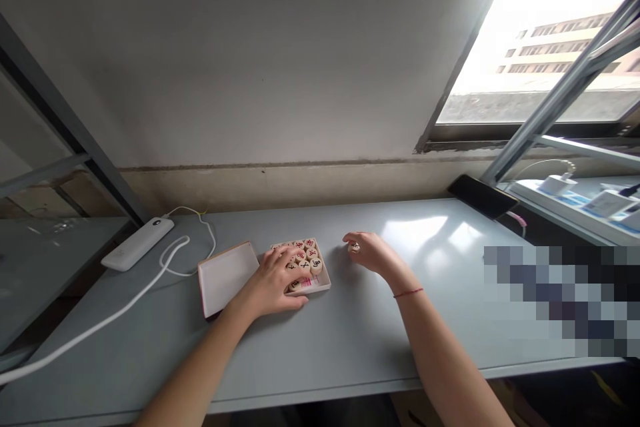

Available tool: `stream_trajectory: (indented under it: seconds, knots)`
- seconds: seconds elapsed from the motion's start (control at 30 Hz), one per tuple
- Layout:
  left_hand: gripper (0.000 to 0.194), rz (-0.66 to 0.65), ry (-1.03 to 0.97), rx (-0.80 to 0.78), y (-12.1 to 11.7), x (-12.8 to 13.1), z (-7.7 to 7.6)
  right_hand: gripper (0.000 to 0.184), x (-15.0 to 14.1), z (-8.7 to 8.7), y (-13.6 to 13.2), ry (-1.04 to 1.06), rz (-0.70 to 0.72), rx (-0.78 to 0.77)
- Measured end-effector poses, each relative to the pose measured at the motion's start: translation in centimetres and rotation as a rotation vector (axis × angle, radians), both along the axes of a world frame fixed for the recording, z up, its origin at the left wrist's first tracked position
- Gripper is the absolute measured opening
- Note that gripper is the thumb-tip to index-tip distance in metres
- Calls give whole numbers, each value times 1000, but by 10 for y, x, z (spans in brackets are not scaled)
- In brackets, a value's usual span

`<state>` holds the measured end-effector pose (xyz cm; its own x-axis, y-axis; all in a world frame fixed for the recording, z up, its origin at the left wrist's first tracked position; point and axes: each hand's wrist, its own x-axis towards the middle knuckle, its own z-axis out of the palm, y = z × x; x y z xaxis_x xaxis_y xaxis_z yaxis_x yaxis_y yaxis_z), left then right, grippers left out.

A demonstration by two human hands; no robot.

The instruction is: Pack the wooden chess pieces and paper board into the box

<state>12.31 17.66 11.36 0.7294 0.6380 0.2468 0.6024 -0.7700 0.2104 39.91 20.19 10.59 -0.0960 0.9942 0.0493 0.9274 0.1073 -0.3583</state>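
Observation:
A shallow white box (327, 278) on the desk holds several round Chinese chess pieces (316, 265) with red and black characters. Across its left part lies my left hand (274, 280), fingers spread over the pieces and thumb along the near side. Some pieces are hidden under those fingers. To the right of the box, my right hand (373, 253) is closed on a single chess piece (353, 248), held just above the desk or touching it; I cannot tell which. The box lid (229, 277) lies inside up, left of the box and partly behind my left hand.
On the grey desk (310, 353), a white power bank (137, 243) with a white cable (120, 313) lies at left. A dark phone (483, 197) leans by the right metal post, near a power strip (575, 203) with chargers. Behind is a wall with a window.

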Motion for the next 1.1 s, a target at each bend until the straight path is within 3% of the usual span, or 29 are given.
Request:
stream_trajectory:
  seconds: [0.07,0.13,0.3,0.4,0.57,0.77,1.1]
  knots:
    - [52,33,-41,-10,0,4,3,27,-6,7,-3,49,20,55]
    - [61,90,-92,-8,2,12,7,22,-17,15,-7,197,59,113]
    - [45,158,-217,-4,8,33,12,35,-53,20,-20,740,165,58]
    - [33,130,-322,-22,7,35,9,38,-64,15,-24,878,210,-4]
    - [25,122,-360,-72,2,24,4,38,-61,13,-22,933,222,-41]
    - [6,70,-179,-108,0,20,0,39,-50,9,-16,892,149,6]
    - [7,23,-83,-59,2,17,-2,22,-48,18,-24,759,321,-47]
